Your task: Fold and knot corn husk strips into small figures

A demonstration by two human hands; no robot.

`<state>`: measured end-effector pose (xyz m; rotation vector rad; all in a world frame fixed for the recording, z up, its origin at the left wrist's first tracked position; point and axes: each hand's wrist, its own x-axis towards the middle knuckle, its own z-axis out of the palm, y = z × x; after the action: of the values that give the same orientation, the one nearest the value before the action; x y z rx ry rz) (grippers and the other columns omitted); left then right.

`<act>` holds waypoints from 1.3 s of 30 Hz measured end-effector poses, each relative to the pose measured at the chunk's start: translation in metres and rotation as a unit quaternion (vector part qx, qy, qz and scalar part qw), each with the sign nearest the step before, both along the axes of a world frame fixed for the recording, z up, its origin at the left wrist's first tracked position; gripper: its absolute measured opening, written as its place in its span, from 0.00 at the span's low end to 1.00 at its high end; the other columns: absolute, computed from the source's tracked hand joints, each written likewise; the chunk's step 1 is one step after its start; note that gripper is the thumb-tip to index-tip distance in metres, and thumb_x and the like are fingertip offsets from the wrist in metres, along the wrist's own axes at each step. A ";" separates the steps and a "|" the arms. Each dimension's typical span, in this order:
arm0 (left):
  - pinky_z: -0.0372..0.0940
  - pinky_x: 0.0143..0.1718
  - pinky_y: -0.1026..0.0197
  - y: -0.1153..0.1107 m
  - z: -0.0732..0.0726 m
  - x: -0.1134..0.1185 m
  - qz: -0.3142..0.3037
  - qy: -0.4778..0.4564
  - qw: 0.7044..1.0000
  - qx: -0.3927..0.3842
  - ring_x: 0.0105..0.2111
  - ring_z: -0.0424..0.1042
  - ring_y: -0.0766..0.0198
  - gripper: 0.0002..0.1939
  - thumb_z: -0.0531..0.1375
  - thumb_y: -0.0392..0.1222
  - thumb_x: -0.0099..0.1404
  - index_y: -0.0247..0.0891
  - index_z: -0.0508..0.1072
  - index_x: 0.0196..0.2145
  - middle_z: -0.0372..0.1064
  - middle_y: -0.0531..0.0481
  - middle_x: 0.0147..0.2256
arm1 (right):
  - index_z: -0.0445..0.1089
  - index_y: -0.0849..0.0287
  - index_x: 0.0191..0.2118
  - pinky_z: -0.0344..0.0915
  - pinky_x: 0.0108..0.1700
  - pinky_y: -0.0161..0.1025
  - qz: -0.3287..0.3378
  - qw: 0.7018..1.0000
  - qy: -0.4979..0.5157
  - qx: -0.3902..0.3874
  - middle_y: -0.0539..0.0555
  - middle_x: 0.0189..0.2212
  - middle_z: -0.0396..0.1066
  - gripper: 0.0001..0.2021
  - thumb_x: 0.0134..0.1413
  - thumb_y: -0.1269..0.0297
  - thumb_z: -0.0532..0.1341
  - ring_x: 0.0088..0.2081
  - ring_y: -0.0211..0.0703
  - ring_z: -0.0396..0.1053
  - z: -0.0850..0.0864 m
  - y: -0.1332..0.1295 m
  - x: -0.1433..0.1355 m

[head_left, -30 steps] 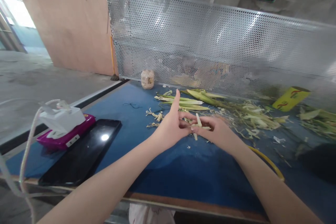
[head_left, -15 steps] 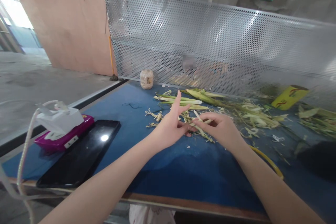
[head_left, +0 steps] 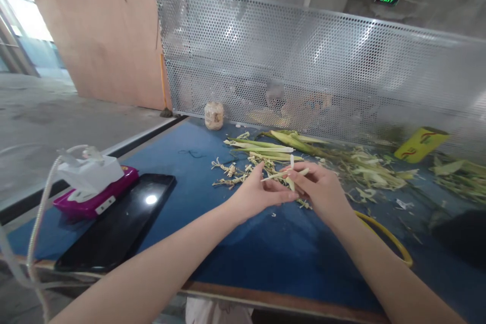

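The right hand (head_left: 322, 190) is pinching crossed pale strips (head_left: 281, 175) between thumb and fingers; at its nine o'clock, the left hand (head_left: 251, 193) is holding thumb and forefinger apart.

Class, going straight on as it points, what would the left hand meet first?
Probably the pale strips in the right hand; depth is unclear: the left hand may already touch them.

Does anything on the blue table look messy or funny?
Yes: pale husk scraps lie strewn beyond the right hand, looking like spilled litter. The yellow canister also looks tipped, though the camera's slant might be fooling us.
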<state>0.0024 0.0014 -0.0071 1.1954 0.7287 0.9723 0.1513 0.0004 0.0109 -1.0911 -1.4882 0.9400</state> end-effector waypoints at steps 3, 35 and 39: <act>0.62 0.31 0.61 -0.003 0.004 0.003 0.010 -0.023 1.000 -0.009 0.25 0.70 0.65 0.60 0.68 0.36 0.45 0.30 0.27 0.60 0.71 0.52 0.22 | 0.71 0.59 0.29 0.52 0.17 0.31 -0.034 0.999 -0.030 0.016 0.45 0.13 0.59 0.12 0.42 0.55 0.63 0.15 0.32 0.54 -0.001 -0.001 -0.002; 0.61 0.21 0.65 -0.005 0.010 -0.003 0.022 0.002 0.988 0.152 0.26 0.71 0.65 0.49 0.62 0.38 0.52 0.44 0.32 0.61 0.69 0.44 0.41 | 0.74 0.60 0.25 0.57 0.21 0.34 0.059 0.996 -0.071 -0.003 0.54 0.32 0.63 0.17 0.48 0.51 0.57 0.20 0.31 0.57 -0.001 -0.001 -0.006; 0.61 0.20 0.66 -0.003 0.011 -0.003 0.031 -0.034 0.994 0.104 0.26 0.73 0.63 0.48 0.62 0.36 0.53 0.39 0.34 0.61 0.71 0.48 0.32 | 0.73 0.53 0.41 0.62 0.28 0.36 0.099 0.991 -0.087 0.022 0.55 0.40 0.63 0.18 0.55 0.52 0.50 0.26 0.35 0.63 0.002 -0.002 -0.002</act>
<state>-0.0005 -0.0017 0.0043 1.3181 0.6249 1.1575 0.1490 -0.0020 0.0127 -1.0281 -1.7783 0.9634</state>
